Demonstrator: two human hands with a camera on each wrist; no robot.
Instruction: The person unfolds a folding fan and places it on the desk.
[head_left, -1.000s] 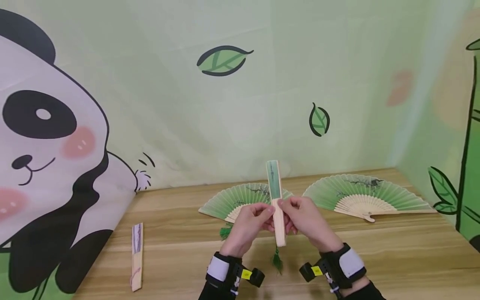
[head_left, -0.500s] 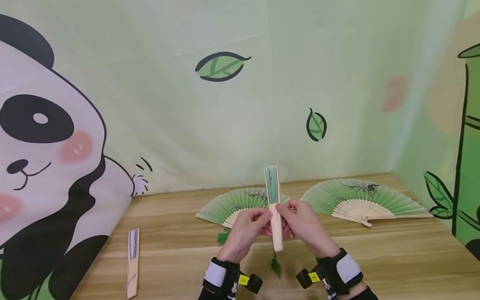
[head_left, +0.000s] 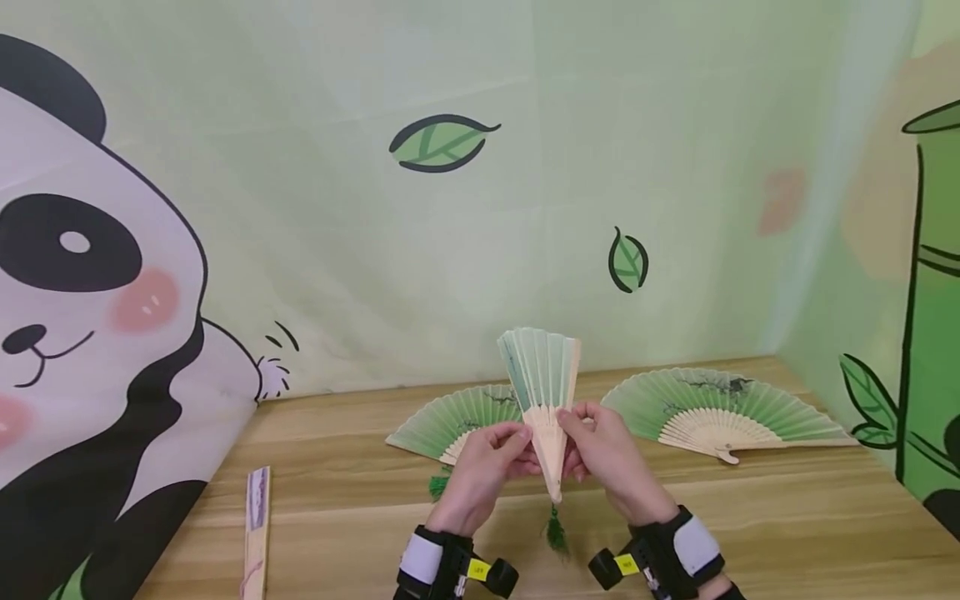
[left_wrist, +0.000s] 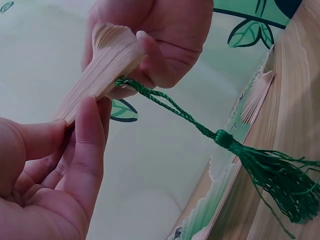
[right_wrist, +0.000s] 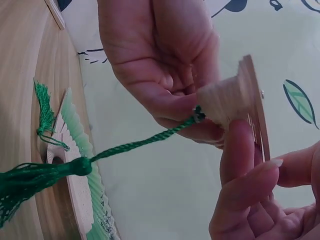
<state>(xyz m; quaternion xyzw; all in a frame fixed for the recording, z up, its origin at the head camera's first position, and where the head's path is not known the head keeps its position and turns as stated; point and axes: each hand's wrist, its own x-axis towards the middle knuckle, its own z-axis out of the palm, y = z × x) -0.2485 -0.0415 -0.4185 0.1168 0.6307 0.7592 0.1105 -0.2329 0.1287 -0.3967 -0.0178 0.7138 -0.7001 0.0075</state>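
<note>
A partly spread folding fan (head_left: 542, 379) with pale green leaf and light wooden ribs is held up between both hands above the table. My left hand (head_left: 487, 467) pinches its left edge between thumb and fingers; my right hand (head_left: 609, 450) pinches the right edge. In the left wrist view the ribs' pivot end (left_wrist: 117, 45) points toward the camera, the left fingers under it. A green tassel (left_wrist: 272, 175) hangs on a braided cord from that end. In the right wrist view the outer rib (right_wrist: 256, 110) stands slightly apart from the stacked ribs.
Two spread green fans lie on the wooden table (head_left: 337, 500): a left fan (head_left: 446, 421), partly hidden behind my hands, and a right fan (head_left: 727, 412). A closed fan (head_left: 257, 533) with a purple print lies at the left. A panda-printed backdrop (head_left: 337, 208) stands behind.
The fan between my hands was folded shut a half second ago and has now spread partway, its ribs parting to both sides. The view has shifted slightly.
</note>
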